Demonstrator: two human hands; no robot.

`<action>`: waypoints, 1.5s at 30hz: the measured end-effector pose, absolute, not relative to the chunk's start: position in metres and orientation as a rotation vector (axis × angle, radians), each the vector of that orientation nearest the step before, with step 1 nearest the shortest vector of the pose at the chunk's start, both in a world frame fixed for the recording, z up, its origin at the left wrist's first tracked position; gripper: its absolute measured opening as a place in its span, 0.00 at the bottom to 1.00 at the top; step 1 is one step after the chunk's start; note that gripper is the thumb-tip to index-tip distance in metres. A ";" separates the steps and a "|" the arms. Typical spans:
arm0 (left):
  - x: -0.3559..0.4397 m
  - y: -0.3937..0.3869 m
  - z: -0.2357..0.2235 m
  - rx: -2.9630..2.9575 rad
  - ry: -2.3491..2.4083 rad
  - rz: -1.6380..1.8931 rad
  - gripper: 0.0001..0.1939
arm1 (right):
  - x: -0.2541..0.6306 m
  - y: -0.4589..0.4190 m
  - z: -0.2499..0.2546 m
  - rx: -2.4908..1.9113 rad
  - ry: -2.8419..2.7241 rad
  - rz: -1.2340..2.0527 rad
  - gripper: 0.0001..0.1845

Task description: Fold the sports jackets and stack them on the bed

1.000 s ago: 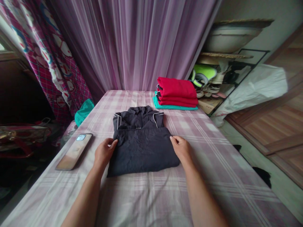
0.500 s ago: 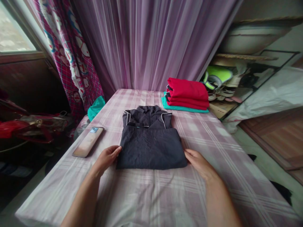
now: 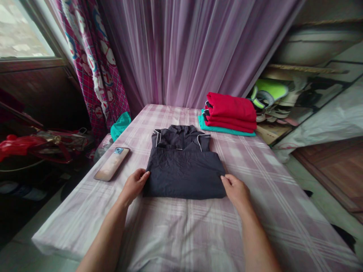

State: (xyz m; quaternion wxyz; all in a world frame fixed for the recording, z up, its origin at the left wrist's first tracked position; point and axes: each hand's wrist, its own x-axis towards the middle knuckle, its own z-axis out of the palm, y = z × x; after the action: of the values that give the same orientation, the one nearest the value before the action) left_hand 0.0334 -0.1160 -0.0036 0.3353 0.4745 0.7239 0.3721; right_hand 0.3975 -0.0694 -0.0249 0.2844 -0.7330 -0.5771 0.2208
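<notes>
One dark jacket [image 3: 185,173] lies folded on the checked tabletop [image 3: 181,234], its two side edges pinched in the fingers of the left hand [image 3: 135,185] and right hand [image 3: 236,189]; one phone [image 3: 112,164] lies to the left, one stack of red and teal clothes [image 3: 231,113] behind, its layers too overlapped to count surely

Both hands [image 3: 185,181] grip the side edges of a folded dark jacket [image 3: 185,172].
</notes>
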 end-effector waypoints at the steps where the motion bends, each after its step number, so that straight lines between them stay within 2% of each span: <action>1: 0.032 -0.116 -0.004 1.245 1.911 0.937 0.25 | 0.398 -0.069 -0.027 -2.003 -1.577 0.504 0.18; 3: 0.030 -0.117 -0.002 1.247 1.917 0.882 0.25 | 0.399 -0.070 -0.028 -2.003 -1.597 0.477 0.19; 8: 0.031 -0.121 0.005 1.198 1.903 0.853 0.30 | 0.402 -0.074 -0.026 -1.746 -1.493 0.903 0.28; 11: 0.034 -0.121 0.002 1.315 1.963 0.829 0.28 | 0.398 -0.077 -0.028 -1.676 -1.415 0.976 0.30; 15: 0.039 -0.118 -0.009 1.491 2.109 0.866 0.21 | 0.387 -0.078 -0.032 -1.627 -1.426 0.904 0.31; 20: 0.042 -0.114 -0.011 1.434 2.208 0.725 0.18 | 0.386 -0.078 -0.037 -1.901 -1.587 0.672 0.28; 25: 0.037 -0.113 -0.002 1.435 2.203 0.638 0.26 | 0.393 -0.080 -0.030 -1.976 -1.622 0.594 0.36; 30: 0.030 -0.097 0.005 1.478 2.132 0.797 0.34 | 0.382 -0.065 -0.013 -1.982 -1.573 0.569 0.29; 34: 0.030 -0.071 0.009 1.458 2.062 0.867 0.35 | 0.372 -0.045 -0.012 -1.931 -1.544 0.549 0.22; 39: 0.029 -0.057 -0.004 1.392 1.974 1.049 0.33 | 0.374 -0.034 -0.029 -1.589 -1.417 0.787 0.26; 45: 0.024 -0.059 -0.017 1.341 1.992 1.004 0.32 | 0.382 -0.033 -0.033 -1.931 -1.490 0.605 0.26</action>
State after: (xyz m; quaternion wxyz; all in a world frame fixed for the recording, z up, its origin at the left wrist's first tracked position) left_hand 0.0243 -0.0586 -0.0168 0.2662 0.4968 0.7377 0.3717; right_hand 0.3816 -0.0328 -0.0332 0.3091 -0.7309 -0.5638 0.2290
